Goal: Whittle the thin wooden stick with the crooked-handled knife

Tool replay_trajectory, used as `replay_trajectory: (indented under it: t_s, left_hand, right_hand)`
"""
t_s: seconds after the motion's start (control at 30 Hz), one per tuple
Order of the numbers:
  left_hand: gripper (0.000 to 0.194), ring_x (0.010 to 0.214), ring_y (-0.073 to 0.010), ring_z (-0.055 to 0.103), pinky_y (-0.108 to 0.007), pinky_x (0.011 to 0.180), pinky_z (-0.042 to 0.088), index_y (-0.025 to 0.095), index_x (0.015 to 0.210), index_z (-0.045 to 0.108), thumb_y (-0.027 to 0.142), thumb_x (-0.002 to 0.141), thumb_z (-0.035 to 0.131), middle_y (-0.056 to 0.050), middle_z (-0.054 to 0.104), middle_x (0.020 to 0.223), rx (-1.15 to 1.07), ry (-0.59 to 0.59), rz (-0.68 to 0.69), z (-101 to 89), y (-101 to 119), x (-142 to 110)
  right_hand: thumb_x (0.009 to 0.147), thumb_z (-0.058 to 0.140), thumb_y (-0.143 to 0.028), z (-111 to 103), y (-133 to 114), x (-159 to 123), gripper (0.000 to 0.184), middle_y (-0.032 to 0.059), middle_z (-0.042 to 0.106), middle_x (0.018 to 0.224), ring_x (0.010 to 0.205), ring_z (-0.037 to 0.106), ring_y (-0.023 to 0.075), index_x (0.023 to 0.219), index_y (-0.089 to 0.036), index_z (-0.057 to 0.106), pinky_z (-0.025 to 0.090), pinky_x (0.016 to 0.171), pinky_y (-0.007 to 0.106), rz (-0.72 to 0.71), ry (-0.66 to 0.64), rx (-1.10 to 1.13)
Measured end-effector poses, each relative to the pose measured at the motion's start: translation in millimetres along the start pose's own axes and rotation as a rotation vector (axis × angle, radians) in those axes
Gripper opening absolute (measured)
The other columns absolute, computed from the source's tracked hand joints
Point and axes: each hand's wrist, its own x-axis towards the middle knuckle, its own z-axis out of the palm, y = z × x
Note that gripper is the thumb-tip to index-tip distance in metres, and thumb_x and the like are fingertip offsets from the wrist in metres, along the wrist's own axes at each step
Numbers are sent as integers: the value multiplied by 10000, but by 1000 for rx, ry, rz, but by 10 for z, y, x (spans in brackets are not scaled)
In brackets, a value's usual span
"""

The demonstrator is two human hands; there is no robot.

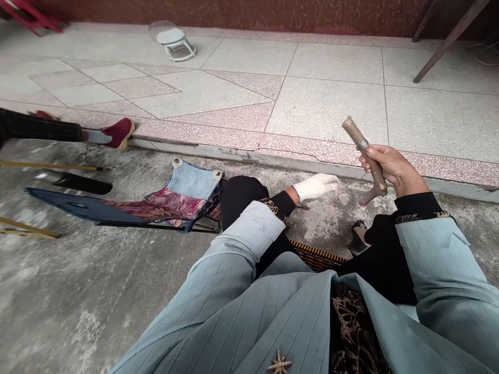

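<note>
In my right hand (393, 166) is a short wooden stick (353, 132) with a branched lower end and wire wound round its middle. The fingers close round it just below the wire, and it tilts with its cut end up and to the left. My left hand (316, 187) wears a white knitted glove. Its fingers stretch out to the right, holding nothing that I can see. Just beneath the glove, a thin reddish tip (303, 206) shows; the rest of it is hidden. My shoe (357, 238) shows below the stick.
A folding chair (167, 205) with a floral seat lies along the concrete at my left. Beyond the raised tiled step (234, 156) stands a small white stool (173, 41). Another person's red shoe (119, 132) rests near the step's edge. A table leg (448, 47) slants at upper right.
</note>
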Motion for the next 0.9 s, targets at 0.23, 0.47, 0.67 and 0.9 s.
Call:
replay_trajectory:
  t_s: [0.23, 0.47, 0.67, 0.9]
  left_hand:
    - [268, 717, -157, 551, -257, 683, 383, 188, 841, 688, 377, 894, 505, -31, 667, 791, 55, -136, 97, 51, 144, -33]
    - [315, 711, -153, 561, -252, 642, 340, 173, 935, 701, 367, 923, 452, -24, 672, 807, 259, -23, 55, -215, 163, -113]
    - [327, 808, -194, 604, -271, 684, 383, 186, 1001, 716, 363, 926, 451, -46, 707, 874, 379, 243, -153, -373, 48, -60]
    - [375, 755, -167, 604, -263, 682, 417, 164, 986, 707, 382, 946, 404, -46, 709, 902, 244, 26, -110, -120, -53, 9]
  right_hand:
    - [868, 587, -397, -48, 230, 247, 339, 108, 680, 920, 792, 617, 226, 1104, -168, 668, 465, 693, 329, 98, 319, -734]
    - [855, 595, -345, -38, 332, 240, 285, 144, 696, 1010, 862, 623, 274, 1023, -165, 739, 437, 697, 365, 353, -229, -1294]
    - [775, 711, -412, 33, 171, 26, 413, 19, 654, 775, 651, 536, 128, 1117, -182, 745, 432, 633, 275, 253, -981, -623]
    - [777, 733, -434, -53, 73, 19, 284, 22, 628, 751, 617, 529, 104, 854, -166, 679, 455, 594, 242, 66, -192, -80]
